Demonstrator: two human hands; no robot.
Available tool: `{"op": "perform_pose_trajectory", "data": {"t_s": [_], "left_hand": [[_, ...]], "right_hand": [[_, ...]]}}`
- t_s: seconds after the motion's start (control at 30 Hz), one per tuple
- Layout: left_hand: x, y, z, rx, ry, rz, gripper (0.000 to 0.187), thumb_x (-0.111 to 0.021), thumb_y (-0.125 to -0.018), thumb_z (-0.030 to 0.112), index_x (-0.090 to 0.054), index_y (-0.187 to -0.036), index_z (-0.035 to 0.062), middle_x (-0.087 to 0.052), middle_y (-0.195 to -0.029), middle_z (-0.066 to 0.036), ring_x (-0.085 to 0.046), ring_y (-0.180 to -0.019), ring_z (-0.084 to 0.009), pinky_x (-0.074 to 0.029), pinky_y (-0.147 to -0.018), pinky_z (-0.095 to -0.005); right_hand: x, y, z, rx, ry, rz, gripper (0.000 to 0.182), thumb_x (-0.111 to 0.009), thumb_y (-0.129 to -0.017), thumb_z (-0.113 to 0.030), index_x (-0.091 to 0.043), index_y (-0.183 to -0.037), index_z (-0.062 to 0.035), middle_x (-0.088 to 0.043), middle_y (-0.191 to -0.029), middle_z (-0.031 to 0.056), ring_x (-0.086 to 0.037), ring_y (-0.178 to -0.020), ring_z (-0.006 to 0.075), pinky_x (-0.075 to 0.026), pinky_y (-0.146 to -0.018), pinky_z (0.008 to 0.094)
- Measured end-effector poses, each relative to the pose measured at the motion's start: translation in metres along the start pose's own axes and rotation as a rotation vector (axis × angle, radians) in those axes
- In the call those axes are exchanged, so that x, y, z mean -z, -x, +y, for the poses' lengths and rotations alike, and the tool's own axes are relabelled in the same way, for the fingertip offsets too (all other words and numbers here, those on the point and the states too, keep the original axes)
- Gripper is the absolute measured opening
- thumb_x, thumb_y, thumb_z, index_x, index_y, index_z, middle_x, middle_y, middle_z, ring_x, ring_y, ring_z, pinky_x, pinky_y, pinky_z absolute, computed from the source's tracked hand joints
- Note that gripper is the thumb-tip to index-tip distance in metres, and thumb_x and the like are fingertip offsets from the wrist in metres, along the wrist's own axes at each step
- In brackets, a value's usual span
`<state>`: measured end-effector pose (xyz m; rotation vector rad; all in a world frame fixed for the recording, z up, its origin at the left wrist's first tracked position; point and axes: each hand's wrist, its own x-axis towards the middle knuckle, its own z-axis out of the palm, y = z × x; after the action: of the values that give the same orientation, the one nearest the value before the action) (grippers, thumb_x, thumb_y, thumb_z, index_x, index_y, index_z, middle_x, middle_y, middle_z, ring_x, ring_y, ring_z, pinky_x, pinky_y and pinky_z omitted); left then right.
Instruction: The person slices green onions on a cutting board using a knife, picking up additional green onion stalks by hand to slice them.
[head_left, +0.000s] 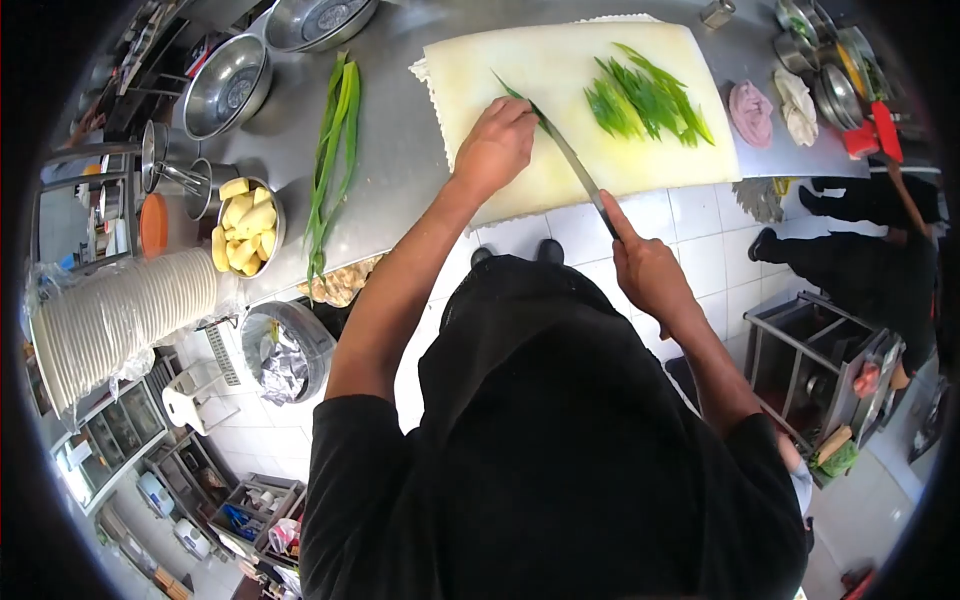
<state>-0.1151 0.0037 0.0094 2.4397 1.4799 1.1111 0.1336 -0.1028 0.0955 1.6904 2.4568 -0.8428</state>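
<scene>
On the white cutting board (560, 75), my left hand (495, 148) presses closed fingers onto a green leek leaf (507, 86), whose thin tip sticks out past the fingertips. My right hand (650, 268) is shut around the handle of a kitchen knife (578, 168). The blade slants up and to the left, its tip end close beside the left fingertips and the leaf. To the right on the board lies a pile of leek leaves cut at a slant (650, 98). Whole long leek leaves (335, 160) rest on the steel table, left of the board.
Steel bowls (228, 88) and a bowl of peeled potatoes (245, 228) stand at left, near stacked plates (130, 315). A pink cloth (750, 113) and a white cloth (796, 107) lie at right. Below are a bin (287, 350) and, at right, another person in dark clothes (850, 260).
</scene>
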Motion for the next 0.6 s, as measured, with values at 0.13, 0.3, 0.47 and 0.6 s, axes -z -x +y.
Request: {"op": "perform_pose_trajectory", "data": {"t_s": [0.13,0.3,0.47,0.6], "left_hand": [[0.002,-0.004,0.0,0.029,0.016,-0.034,0.013,-0.063,-0.081,0.0,-0.07,-0.091,0.0002,-0.065,-0.104,-0.011,-0.059,-0.102,-0.0294,-0.05,-0.09,-0.0383],[0.002,-0.003,0.001,0.035,0.037,-0.025,0.013,-0.063,-0.081,-0.001,-0.069,-0.093,-0.0002,-0.066,-0.103,-0.013,-0.06,-0.101,-0.0317,-0.051,-0.087,-0.0404],[0.004,-0.004,0.002,0.035,0.034,-0.015,0.013,-0.064,-0.08,-0.002,-0.069,-0.092,-0.0006,-0.066,-0.102,-0.013,-0.061,-0.099,-0.032,-0.051,-0.087,-0.0404],[0.001,-0.001,0.008,0.042,0.06,-0.029,0.012,-0.064,-0.08,-0.003,-0.069,-0.091,-0.001,-0.066,-0.101,-0.013,-0.061,-0.098,-0.0324,-0.052,-0.086,-0.0399]], "right_hand": [[-0.006,-0.022,0.0,-0.006,-0.01,-0.023,0.077,-0.05,-0.09,-0.005,-0.014,-0.157,-0.0223,-0.062,-0.063,0.0243,-0.062,-0.059,0.0438,-0.05,-0.06,0.0545],[-0.004,-0.009,-0.001,-0.064,-0.097,-0.034,0.076,-0.05,-0.091,-0.007,-0.016,-0.156,-0.028,-0.062,-0.065,0.026,-0.063,-0.064,0.046,-0.051,-0.065,0.0569],[0.002,-0.014,0.023,-0.09,-0.126,0.036,0.07,-0.048,-0.094,-0.012,-0.018,-0.155,-0.0285,-0.063,-0.07,0.0289,-0.063,-0.07,0.0483,-0.051,-0.07,0.0579],[0.02,-0.019,0.038,-0.093,-0.1,0.119,0.069,-0.049,-0.094,-0.011,-0.02,-0.155,-0.0259,-0.064,-0.072,0.0282,-0.062,-0.068,0.0483,-0.05,-0.071,0.0574]]}}
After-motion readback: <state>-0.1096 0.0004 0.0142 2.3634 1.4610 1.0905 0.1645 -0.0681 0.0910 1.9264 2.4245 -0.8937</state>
